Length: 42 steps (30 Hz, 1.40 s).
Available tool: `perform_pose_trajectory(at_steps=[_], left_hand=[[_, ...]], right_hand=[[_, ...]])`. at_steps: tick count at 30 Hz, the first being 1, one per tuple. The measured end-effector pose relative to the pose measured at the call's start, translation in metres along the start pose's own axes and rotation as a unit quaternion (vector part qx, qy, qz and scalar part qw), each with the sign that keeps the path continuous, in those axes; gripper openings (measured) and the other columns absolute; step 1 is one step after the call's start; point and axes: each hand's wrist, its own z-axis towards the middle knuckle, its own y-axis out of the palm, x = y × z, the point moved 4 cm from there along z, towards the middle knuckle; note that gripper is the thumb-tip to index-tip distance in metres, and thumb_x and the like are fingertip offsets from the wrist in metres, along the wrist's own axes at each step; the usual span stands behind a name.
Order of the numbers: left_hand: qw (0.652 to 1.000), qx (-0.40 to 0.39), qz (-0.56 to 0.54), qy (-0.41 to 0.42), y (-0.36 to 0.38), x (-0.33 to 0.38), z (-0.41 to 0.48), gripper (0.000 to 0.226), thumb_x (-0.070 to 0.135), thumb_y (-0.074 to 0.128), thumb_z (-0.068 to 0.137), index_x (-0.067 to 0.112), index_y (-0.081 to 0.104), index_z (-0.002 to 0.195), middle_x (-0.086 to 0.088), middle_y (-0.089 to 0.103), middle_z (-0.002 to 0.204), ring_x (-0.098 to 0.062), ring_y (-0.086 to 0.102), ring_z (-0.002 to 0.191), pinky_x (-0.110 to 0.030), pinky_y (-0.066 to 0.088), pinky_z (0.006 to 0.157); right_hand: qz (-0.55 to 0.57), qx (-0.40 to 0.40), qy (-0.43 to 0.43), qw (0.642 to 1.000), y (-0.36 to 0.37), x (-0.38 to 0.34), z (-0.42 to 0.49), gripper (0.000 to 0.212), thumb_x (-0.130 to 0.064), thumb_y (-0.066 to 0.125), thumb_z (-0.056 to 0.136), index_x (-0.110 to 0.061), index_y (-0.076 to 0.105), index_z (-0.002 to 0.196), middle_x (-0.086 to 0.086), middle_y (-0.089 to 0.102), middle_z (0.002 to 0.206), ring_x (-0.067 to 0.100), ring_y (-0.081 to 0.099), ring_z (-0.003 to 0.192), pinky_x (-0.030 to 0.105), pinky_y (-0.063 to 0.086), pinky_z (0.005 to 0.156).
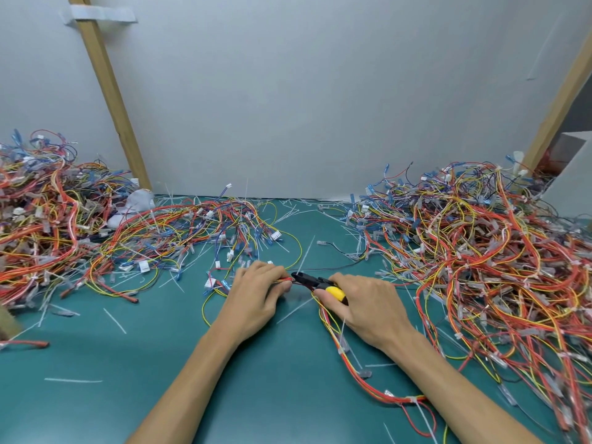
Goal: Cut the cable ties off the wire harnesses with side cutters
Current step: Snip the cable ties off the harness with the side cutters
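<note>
My left hand [256, 291] grips a bundle of red, orange and yellow wires, the wire harness [349, 357], at mid table. The harness runs from that hand under my right hand and trails toward the near right edge, with white cable ties on it. My right hand [365, 302] holds the side cutters [315, 283] by their yellow and black handles. The black jaws point left and sit at the wires just beside my left fingertips. I cannot tell whether a tie lies between the jaws.
Large heaps of tied harnesses lie at the left [48, 219] and the right [487, 251], with a smaller spread in the middle back [205, 229]. Cut white tie scraps [115, 320] litter the green mat [128, 363]. A grey wall panel stands behind.
</note>
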Motion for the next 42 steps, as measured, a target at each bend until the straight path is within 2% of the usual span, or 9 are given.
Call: perform_pose_trajectory(at_steps=[2,4,6,12,16,22,27,33,42], left_hand=[[1.000,0.001,-0.003,0.001,0.001,0.002,0.002,0.012,0.024,0.053,0.098,0.022,0.059,0.088,0.015,0.055,0.084,-0.011,0.045,0.095,-0.030,0.027,0.083],[1.000,-0.005,-0.003,0.006,0.002,0.003,0.004,0.012,0.025,0.053,0.098,0.024,0.058,0.087,0.016,0.053,0.082,-0.011,0.044,0.094,-0.030,0.027,0.083],[1.000,-0.015,-0.004,0.012,0.003,0.004,0.005,0.012,0.026,0.052,0.098,0.025,0.057,0.087,0.016,0.053,0.083,-0.010,0.043,0.094,-0.029,0.026,0.082],[0.998,-0.042,0.028,0.024,0.008,0.001,0.006,0.016,0.031,0.047,0.100,0.023,0.057,0.090,0.017,0.047,0.083,-0.012,0.041,0.096,-0.029,0.025,0.081],[0.998,-0.047,0.036,0.031,0.009,-0.001,0.005,0.016,0.032,0.047,0.100,0.024,0.055,0.090,0.018,0.045,0.084,-0.012,0.041,0.097,-0.030,0.029,0.084],[0.999,-0.053,0.001,0.011,0.009,-0.005,0.008,0.015,0.030,0.050,0.099,0.024,0.057,0.087,0.019,0.047,0.081,-0.009,0.042,0.097,-0.029,0.024,0.079],[0.998,-0.050,-0.035,-0.002,0.009,-0.007,0.008,0.015,0.026,0.052,0.098,0.026,0.057,0.084,0.019,0.052,0.081,-0.009,0.043,0.095,-0.032,0.026,0.079],[0.997,-0.049,-0.063,-0.002,0.007,-0.004,0.007,0.014,0.027,0.051,0.097,0.024,0.061,0.086,0.013,0.061,0.083,-0.012,0.045,0.090,-0.040,0.039,0.085],[0.997,-0.041,-0.067,-0.002,0.003,0.000,0.004,0.021,0.022,0.054,0.097,0.036,0.051,0.081,0.016,0.057,0.080,-0.008,0.043,0.086,-0.042,0.042,0.083]], right_hand=[[0.000,-0.015,0.007,1.000,0.000,0.002,-0.001,0.067,-0.074,0.011,0.089,-0.027,0.059,0.091,-0.005,0.063,0.073,0.017,0.060,0.069,0.035,0.040,0.056],[-0.007,-0.016,0.005,1.000,-0.001,0.004,-0.003,0.068,-0.073,0.008,0.088,-0.027,0.058,0.090,-0.004,0.063,0.073,0.017,0.061,0.068,0.034,0.035,0.054],[-0.012,-0.017,0.008,1.000,-0.003,0.004,-0.004,0.064,-0.071,0.014,0.090,-0.026,0.059,0.088,-0.004,0.063,0.071,0.018,0.061,0.066,0.033,0.033,0.052],[-0.020,0.013,0.022,0.999,-0.001,0.003,-0.007,0.055,-0.065,0.032,0.091,-0.021,0.065,0.085,-0.005,0.062,0.067,0.020,0.061,0.061,0.033,0.044,0.052],[-0.025,0.012,0.024,0.999,0.000,0.003,-0.007,0.056,-0.065,0.031,0.091,-0.022,0.066,0.086,-0.006,0.063,0.068,0.019,0.061,0.061,0.033,0.046,0.053],[-0.015,-0.018,0.037,0.999,-0.004,0.002,-0.006,0.056,-0.067,0.031,0.090,-0.023,0.066,0.093,-0.007,0.065,0.076,0.018,0.060,0.068,0.034,0.047,0.061],[-0.035,-0.068,0.039,0.996,-0.002,-0.001,-0.003,0.067,-0.073,0.010,0.086,-0.024,0.056,0.093,-0.004,0.064,0.081,0.020,0.062,0.076,0.034,0.035,0.060],[-0.038,-0.086,0.022,0.995,0.003,0.005,-0.001,0.075,-0.078,-0.009,0.076,-0.026,0.044,0.087,-0.002,0.064,0.084,0.022,0.063,0.080,0.036,0.032,0.058],[-0.027,-0.084,0.004,0.996,0.006,0.006,0.002,0.052,-0.072,0.020,0.093,-0.026,0.043,0.083,0.002,0.065,0.081,0.026,0.062,0.079,0.036,0.026,0.057]])
